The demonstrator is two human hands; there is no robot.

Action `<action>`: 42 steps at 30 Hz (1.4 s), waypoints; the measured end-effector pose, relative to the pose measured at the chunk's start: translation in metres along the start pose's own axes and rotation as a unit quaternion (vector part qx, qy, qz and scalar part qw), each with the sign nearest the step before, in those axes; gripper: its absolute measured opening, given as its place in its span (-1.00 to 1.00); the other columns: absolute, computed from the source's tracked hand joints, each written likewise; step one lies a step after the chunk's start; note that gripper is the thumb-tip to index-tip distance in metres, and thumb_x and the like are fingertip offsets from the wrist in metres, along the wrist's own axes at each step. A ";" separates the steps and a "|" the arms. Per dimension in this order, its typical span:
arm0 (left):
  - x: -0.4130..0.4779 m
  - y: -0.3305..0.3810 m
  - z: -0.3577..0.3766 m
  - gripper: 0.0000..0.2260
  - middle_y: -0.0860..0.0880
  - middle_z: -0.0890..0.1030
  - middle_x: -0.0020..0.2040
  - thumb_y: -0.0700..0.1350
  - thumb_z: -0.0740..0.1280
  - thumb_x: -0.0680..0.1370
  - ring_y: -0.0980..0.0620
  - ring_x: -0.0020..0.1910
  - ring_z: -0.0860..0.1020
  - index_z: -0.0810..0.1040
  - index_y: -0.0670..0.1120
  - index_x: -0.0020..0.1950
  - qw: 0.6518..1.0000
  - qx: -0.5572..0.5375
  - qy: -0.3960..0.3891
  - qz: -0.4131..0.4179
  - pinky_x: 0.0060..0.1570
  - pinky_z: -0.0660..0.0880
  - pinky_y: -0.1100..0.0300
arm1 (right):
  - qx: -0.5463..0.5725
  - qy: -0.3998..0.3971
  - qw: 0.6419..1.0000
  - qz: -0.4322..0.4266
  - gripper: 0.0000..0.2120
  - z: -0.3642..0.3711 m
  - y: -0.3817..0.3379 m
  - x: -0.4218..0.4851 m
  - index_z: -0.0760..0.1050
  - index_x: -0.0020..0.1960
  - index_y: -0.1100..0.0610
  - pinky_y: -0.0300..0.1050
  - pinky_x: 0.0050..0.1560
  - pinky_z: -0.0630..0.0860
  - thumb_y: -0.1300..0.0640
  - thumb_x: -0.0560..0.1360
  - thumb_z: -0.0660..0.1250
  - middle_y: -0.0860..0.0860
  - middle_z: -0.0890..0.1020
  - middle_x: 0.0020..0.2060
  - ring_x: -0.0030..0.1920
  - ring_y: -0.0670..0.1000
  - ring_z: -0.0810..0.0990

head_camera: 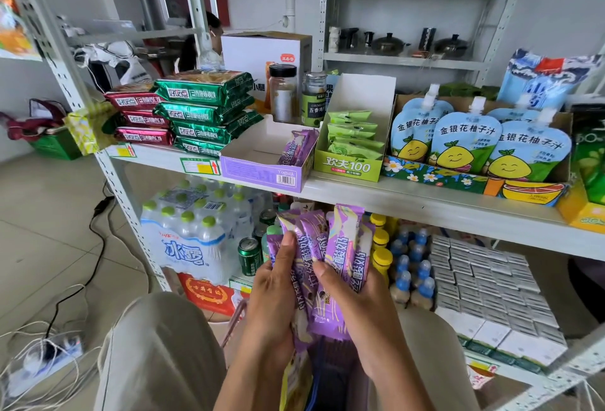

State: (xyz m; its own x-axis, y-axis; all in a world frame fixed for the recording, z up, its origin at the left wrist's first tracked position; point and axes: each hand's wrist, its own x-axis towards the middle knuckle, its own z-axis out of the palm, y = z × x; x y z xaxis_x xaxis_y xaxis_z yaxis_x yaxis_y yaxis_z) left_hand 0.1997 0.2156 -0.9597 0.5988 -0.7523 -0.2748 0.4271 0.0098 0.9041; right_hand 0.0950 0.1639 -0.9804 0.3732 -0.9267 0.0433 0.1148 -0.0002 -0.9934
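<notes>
With left hand (pixel 275 293) and right hand (pixel 355 299), grips purple yoghurt packets (pixel 343 240), fingers curled round them, six o'clock of purple carton (pixel 262 172).

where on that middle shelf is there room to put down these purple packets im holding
Best spot: the open purple cardboard display box, whose floor is bare between the stacked green biscuit packs on its left and the few purple packets leaning at its right wall. The white metal shelf also shows a narrow bare strip along its front edge. Elsewhere it is crowded.
</notes>
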 end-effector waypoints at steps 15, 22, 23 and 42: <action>0.018 -0.004 -0.013 -0.55 0.04 0.71 0.21 0.11 0.01 0.74 0.03 0.29 0.63 0.71 0.13 0.22 0.991 0.087 -0.041 0.096 0.31 0.48 -0.05 | 0.029 -0.008 0.999 0.028 -0.69 -0.011 0.000 0.002 0.69 0.13 0.06 -0.06 -0.04 0.67 0.07 0.42 0.61 -0.02 0.78 -0.05 -0.01 0.03 0.76; 0.036 0.009 0.005 -0.55 0.05 0.67 0.26 0.51 0.18 0.38 0.03 0.30 0.60 0.66 0.36 0.08 0.987 0.131 0.000 0.090 0.40 0.45 -0.14 | 0.090 -0.053 0.993 0.056 -0.45 -0.006 0.001 -0.001 0.61 0.29 0.05 0.07 0.09 0.66 0.07 0.32 0.63 0.06 0.76 0.08 0.09 0.11 0.75; 0.033 0.013 0.010 -0.54 0.07 0.67 0.22 0.51 0.13 0.41 0.08 0.26 0.60 0.64 0.35 0.09 0.983 0.155 -0.014 0.097 0.40 0.46 -0.08 | 0.078 -0.051 0.994 0.051 -0.46 -0.005 0.001 -0.002 0.62 0.28 0.07 0.05 0.07 0.66 0.06 0.32 0.62 0.07 0.76 0.07 0.07 0.12 0.75; 0.004 -0.001 -0.010 -0.73 -0.35 0.56 -0.26 -0.10 0.38 0.59 -0.12 -0.26 0.53 0.62 -0.33 -0.01 0.986 0.049 -0.108 0.116 -0.07 0.47 -0.12 | 0.173 0.063 0.983 0.016 -0.41 -0.013 0.005 0.008 0.62 0.30 0.06 0.36 0.33 0.52 -0.04 0.30 0.62 0.13 0.73 0.14 0.18 0.20 0.71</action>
State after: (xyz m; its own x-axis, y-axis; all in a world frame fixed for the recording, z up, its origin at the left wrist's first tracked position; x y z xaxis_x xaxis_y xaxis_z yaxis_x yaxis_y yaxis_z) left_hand 0.2086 0.2196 -0.9647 0.5097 -0.8603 0.0098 0.2216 0.1422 0.9647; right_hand 0.0870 0.1515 -0.9866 0.2678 -0.9632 -0.0226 0.4183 0.1374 -0.8979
